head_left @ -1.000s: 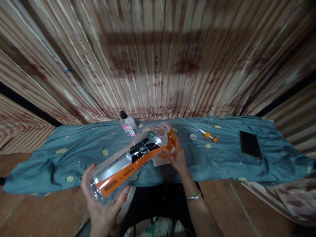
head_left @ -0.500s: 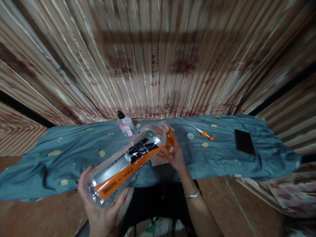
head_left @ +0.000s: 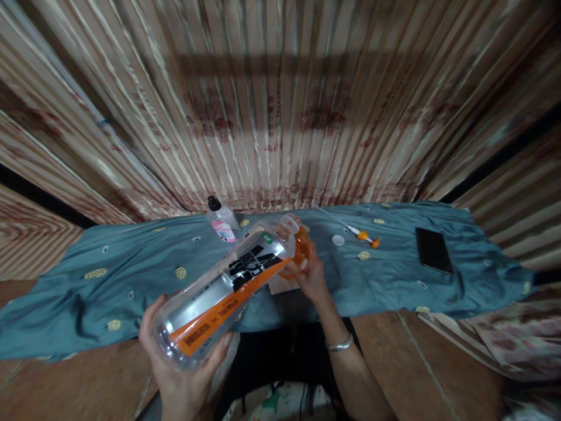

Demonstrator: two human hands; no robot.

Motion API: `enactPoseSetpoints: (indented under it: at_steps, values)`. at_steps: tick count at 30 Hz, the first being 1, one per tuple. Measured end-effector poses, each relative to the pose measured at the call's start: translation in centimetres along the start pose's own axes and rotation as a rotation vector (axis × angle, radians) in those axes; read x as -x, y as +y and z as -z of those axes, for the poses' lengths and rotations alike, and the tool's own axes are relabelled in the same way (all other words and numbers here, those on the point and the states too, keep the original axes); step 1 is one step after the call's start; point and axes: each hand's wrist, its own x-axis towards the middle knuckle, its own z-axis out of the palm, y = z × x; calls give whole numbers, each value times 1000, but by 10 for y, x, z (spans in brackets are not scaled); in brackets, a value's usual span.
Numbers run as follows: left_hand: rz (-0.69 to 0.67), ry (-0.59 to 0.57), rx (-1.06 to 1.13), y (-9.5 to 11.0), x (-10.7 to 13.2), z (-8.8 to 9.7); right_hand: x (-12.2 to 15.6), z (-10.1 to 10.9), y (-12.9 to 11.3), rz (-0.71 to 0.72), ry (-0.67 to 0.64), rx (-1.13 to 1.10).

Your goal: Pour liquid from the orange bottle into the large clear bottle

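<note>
My left hand (head_left: 182, 374) grips the base of a large clear plastic bottle (head_left: 228, 286) with a black, white and orange label. The bottle is tilted, its open neck pointing away and down over a small orange container (head_left: 300, 250). My right hand (head_left: 312, 275) is wrapped round that orange container, which rests on a white sheet (head_left: 278, 285) on the blue-green cloth (head_left: 131, 275). A metal bangle sits on my right wrist.
A small clear bottle with a black cap and pink label (head_left: 221, 220) stands behind. A white cap (head_left: 338, 240), a thin tube with an orange pump fitting (head_left: 362, 235) and a black phone (head_left: 433, 250) lie to the right. Striped fabric hangs behind.
Both hands keep their hold, with the bottle tilted over the orange container. Only the view has shifted a little.
</note>
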Motion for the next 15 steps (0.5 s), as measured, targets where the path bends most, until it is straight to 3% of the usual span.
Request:
enactPoseSetpoints:
  at_steps: [6, 15]
  values:
    - [-56, -8, -18, -1, -1, -1, 2, -4, 0, 37, 45, 13]
    - [26, -1, -19, -2, -1, 1, 8, -9, 3, 10, 92, 57]
